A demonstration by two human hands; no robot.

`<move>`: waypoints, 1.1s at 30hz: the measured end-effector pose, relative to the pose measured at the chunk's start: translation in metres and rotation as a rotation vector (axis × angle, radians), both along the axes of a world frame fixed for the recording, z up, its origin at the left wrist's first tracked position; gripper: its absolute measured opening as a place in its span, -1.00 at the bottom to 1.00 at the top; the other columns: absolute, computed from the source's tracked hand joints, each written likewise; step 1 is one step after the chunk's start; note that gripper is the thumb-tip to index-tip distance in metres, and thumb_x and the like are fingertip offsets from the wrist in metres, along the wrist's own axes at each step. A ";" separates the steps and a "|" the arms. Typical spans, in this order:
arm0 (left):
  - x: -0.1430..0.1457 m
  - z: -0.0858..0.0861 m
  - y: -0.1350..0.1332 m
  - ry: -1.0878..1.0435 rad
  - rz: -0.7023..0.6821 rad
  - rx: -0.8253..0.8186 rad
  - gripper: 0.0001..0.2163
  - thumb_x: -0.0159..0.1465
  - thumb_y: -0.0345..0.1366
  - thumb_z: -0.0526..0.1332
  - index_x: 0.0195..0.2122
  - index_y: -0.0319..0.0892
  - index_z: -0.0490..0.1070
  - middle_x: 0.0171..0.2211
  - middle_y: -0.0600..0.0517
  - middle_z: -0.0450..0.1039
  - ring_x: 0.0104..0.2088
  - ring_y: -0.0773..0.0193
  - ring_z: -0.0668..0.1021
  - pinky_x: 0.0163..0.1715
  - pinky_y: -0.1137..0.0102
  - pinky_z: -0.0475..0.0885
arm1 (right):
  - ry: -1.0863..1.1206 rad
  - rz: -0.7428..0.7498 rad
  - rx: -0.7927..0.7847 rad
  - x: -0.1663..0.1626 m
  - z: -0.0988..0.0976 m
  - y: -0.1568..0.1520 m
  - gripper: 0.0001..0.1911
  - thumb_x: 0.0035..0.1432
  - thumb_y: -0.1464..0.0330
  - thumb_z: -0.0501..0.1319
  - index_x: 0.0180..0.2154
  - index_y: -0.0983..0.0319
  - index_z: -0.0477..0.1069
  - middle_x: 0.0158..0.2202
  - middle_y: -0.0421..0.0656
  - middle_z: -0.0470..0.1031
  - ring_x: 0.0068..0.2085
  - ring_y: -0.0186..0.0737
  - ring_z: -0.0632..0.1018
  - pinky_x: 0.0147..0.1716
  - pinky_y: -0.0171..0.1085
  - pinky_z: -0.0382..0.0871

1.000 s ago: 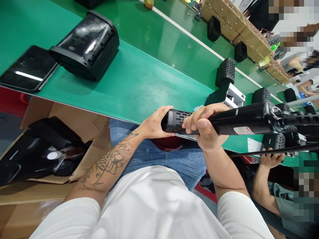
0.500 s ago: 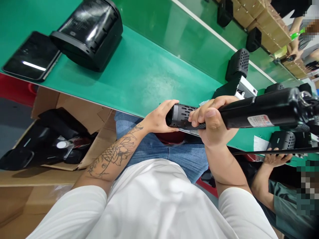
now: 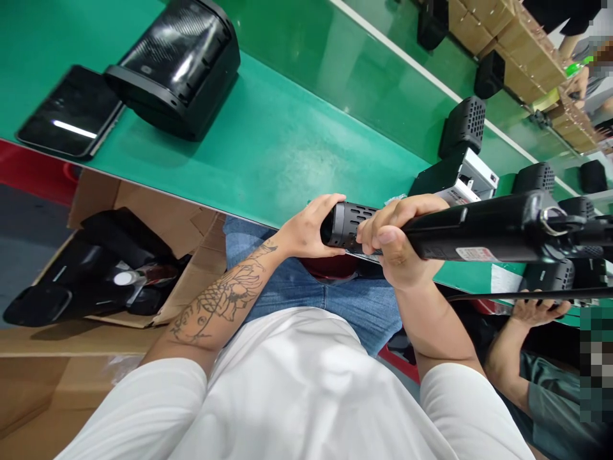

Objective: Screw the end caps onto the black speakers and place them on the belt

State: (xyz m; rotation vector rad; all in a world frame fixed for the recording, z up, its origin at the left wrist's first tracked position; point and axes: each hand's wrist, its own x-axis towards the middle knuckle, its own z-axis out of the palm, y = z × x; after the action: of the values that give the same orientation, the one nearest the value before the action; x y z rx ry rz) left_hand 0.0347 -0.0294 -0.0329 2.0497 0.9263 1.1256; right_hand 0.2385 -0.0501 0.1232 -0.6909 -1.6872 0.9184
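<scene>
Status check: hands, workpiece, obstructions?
Left hand gripping slotted black housing. Right hand wrapped around black tool. Housing partly hidden by right hand; tool's tip not visible.

Taking the middle of the view as the clock's centre, a smooth green bench [image 3: 297,150] slopes down from ten o'clock toward four, with a darker, shiny green band [image 3: 330,76] and a white strip [image 3: 407,61] along its far side. Toward ten o'clock a flat phone or tablet [image 3: 71,112] lies near the front edge, just beside a big glossy black speaker [image 3: 179,67] on its side at eleven. Between two and three sits a metal-fronted box [image 3: 445,179], a black box with a holed face [image 3: 462,128] stands at two, and a white paper [image 3: 505,279] lies just past three.
</scene>
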 end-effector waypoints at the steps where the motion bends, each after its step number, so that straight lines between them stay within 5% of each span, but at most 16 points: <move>1: 0.000 0.000 0.000 -0.004 0.001 -0.002 0.12 0.24 0.05 0.74 0.71 -0.06 0.23 0.60 -0.33 0.50 0.59 -0.37 0.60 0.67 -0.18 0.53 | 0.043 0.030 0.012 -0.001 -0.002 0.001 -0.61 0.51 0.08 0.58 -0.31 0.01 0.52 -0.55 -0.36 0.46 -0.63 -0.24 0.48 -0.51 -0.15 0.61; 6: -0.002 0.000 0.004 -0.023 -0.008 0.031 0.09 0.24 0.00 0.73 0.70 -0.05 0.25 0.55 -0.31 0.52 0.54 -0.35 0.64 0.63 -0.17 0.58 | 0.111 0.106 -0.011 -0.006 -0.004 0.000 -0.71 0.48 0.25 0.60 -0.27 0.02 0.56 -0.48 -0.35 0.58 -0.59 -0.25 0.53 -0.50 -0.17 0.56; 11: -0.017 0.004 0.004 -0.034 -0.021 0.063 -0.01 0.28 0.00 0.71 0.65 -0.04 0.33 0.46 -0.28 0.58 0.46 -0.31 0.70 0.55 -0.19 0.66 | 0.258 0.071 -0.079 0.009 0.042 -0.031 -0.75 0.45 0.13 0.68 -0.09 -0.03 0.66 -0.47 -0.39 0.61 -0.57 -0.24 0.55 -0.36 -0.10 0.70; 14: -0.029 0.006 0.021 -0.040 0.127 -0.017 0.00 0.21 0.02 0.75 0.60 -0.03 0.39 0.45 -0.27 0.58 0.46 -0.31 0.69 0.53 -0.17 0.68 | 0.542 -0.094 -0.091 0.038 0.063 -0.051 -0.69 0.42 0.02 0.70 -0.05 -0.07 0.68 -0.52 -0.43 0.53 -0.65 -0.27 0.43 -0.48 -0.09 0.62; 17: -0.023 0.020 0.077 -0.086 0.359 -0.133 0.01 0.16 -0.01 0.78 0.57 -0.05 0.40 0.48 -0.26 0.54 0.48 -0.31 0.67 0.53 -0.15 0.67 | 0.587 -0.050 -0.056 0.064 0.057 -0.048 -0.71 0.43 0.05 0.68 -0.10 -0.02 0.68 -0.56 -0.45 0.47 -0.71 -0.36 0.29 -0.57 -0.13 0.49; 20: 0.008 0.049 0.170 -0.128 0.652 -0.239 0.03 0.14 -0.17 0.80 0.56 -0.10 0.34 0.49 -0.29 0.49 0.54 -0.29 0.61 0.67 -0.12 0.51 | 0.519 0.041 -0.110 0.067 0.033 -0.028 -0.74 0.51 0.01 0.60 -0.04 -0.01 0.71 -0.54 -0.41 0.52 -0.68 -0.32 0.39 -0.53 -0.17 0.51; 25: 0.067 0.084 0.312 -0.056 0.738 -0.253 0.00 0.39 -0.23 0.70 0.68 -0.23 0.14 0.61 -0.56 0.26 0.66 -0.28 0.48 0.72 -0.05 0.35 | 0.499 0.022 -0.246 0.055 -0.005 -0.011 -0.76 0.51 0.02 0.58 -0.04 -0.03 0.70 -0.57 -0.35 0.54 -0.67 -0.24 0.49 -0.50 -0.21 0.57; 29: 0.073 0.074 0.348 0.086 0.722 -0.309 -0.01 0.47 -0.17 0.66 0.70 -0.35 0.09 0.62 -0.72 0.19 0.67 -0.41 0.45 0.67 -0.14 0.34 | 0.422 -0.057 -0.303 0.069 -0.021 -0.018 -0.76 0.50 0.01 0.55 -0.10 -0.03 0.66 -0.60 -0.30 0.51 -0.65 -0.16 0.52 -0.49 -0.18 0.57; 33: 0.034 0.070 0.352 0.273 0.652 -0.328 -0.07 0.48 0.09 0.63 0.63 -0.32 0.27 0.61 -0.72 0.29 0.61 -0.49 0.53 0.61 -0.24 0.34 | 0.442 -0.025 -0.368 0.098 -0.046 -0.016 -0.70 0.44 -0.10 0.50 -0.13 -0.08 0.62 -0.68 -0.36 0.36 -0.75 -0.21 0.36 -0.60 -0.22 0.48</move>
State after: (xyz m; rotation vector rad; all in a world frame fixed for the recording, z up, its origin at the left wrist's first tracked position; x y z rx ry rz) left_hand 0.0692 0.3225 0.0373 1.6900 1.8721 0.9169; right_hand 0.3368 -0.0664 0.0777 -0.6854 -1.1295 1.2757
